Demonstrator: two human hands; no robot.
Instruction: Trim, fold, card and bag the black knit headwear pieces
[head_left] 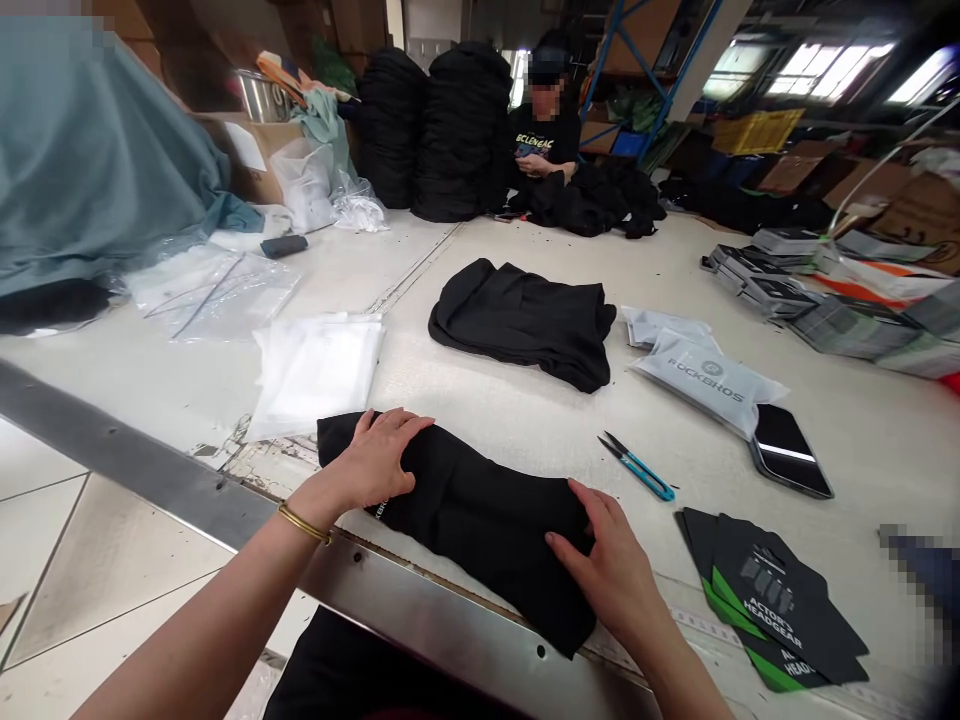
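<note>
Two hands: the left hand (373,462) and right hand (604,570) lie open and flat, pressing down, not gripping.
Cloth: a folded black cloth (480,530) sits under both palms, by the metal table edge (187,480).
Snips: blue snips (637,468) lie at 3 o'clock from the hands.
Bag: a gray plastic bag (705,385) at 2 o'clock says ROCKBROS.
Cards: black cards (780,600) at 4 o'clock say ACTOR'S HEADGEAR.

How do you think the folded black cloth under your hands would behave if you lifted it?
Probably floppy: the folded black cloth drapes over the metal table edge. It is likely light for its bulk, being soft folds. It could slip apart when lifted, since the left hand and right hand press it flat.
</note>
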